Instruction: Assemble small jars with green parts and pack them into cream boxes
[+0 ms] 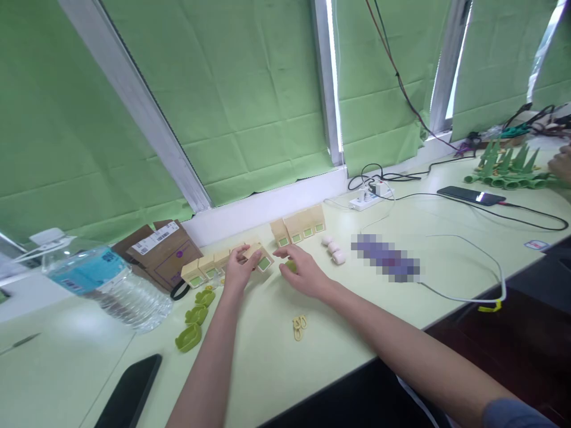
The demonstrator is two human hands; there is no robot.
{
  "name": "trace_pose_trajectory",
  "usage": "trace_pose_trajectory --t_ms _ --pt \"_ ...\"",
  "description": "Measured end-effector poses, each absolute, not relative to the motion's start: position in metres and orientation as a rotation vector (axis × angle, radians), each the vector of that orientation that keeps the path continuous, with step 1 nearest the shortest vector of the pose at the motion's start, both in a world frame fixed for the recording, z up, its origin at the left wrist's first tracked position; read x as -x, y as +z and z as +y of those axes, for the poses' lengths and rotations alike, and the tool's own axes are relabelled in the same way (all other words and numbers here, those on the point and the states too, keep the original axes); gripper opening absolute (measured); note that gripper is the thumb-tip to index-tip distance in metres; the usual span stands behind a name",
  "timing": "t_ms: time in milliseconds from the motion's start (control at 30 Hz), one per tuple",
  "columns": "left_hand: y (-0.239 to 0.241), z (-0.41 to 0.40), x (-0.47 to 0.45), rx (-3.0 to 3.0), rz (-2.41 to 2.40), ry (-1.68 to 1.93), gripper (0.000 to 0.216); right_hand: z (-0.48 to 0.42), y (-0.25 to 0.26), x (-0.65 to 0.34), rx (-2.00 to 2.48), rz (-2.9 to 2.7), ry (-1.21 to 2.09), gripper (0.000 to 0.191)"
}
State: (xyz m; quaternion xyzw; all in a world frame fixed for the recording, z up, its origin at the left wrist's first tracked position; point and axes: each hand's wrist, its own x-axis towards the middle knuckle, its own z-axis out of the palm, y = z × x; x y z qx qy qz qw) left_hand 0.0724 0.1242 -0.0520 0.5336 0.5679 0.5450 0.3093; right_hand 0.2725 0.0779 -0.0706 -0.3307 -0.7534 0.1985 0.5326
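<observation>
My left hand (241, 267) is closed around a small cream box-shaped piece (264, 263) with a green square on its face, tilted above the table. Just to its right, my right hand (304, 273) curls its fingers, the index pointing toward that piece. A green piece (291, 266) shows between its thumb and fingers, mostly hidden. Left of my left forearm lie several green cup-shaped pieces (188, 337) in a line. Similar cream box pieces (193, 274) stand behind my left hand, and another row of cream box pieces (307, 224) is behind my right hand.
Cream loop-shaped pieces (298, 327) lie in front of my hands. Pale pink pieces (333, 249) and a blurred purple area (388, 258) are to the right. A water bottle (107, 282), cardboard box (167, 255) and phone (129, 392) are left. Another person's hand (561, 163) shows far right.
</observation>
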Motion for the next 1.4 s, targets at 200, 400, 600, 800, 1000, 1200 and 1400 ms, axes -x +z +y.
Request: trace_pose_trajectory --t_ms 200,400,600,800,1000,1200,1400 --pt "-0.032 0.163 -0.085 -1.963 1.678 1.171 0.053 0.079 -0.070 -0.273 0.776 -1.820 0.483 0.027" --pt "-0.032 0.202 -0.086 -2.397 1.676 0.861 0.043 0.079 -0.069 -0.272 0.801 -1.818 0.496 0.024" --pt "-0.037 0.220 -0.084 -2.494 1.870 0.638 0.040 0.076 -0.068 -0.271 0.796 -1.828 0.512 0.024" --pt "-0.032 0.224 -0.099 -2.440 1.868 0.689 0.063 0.077 -0.070 -0.269 0.770 -1.842 0.524 0.024" --pt "-0.033 0.241 -0.113 -2.381 1.745 0.793 0.059 0.077 -0.068 -0.269 0.790 -1.864 0.521 0.024" --pt "-0.037 0.240 -0.120 -2.338 1.803 0.842 0.039 0.075 -0.064 -0.270 0.800 -1.856 0.521 0.022" --pt "-0.013 0.224 -0.121 -2.208 1.815 1.224 0.034 0.077 -0.067 -0.270 0.810 -1.858 0.523 0.023"
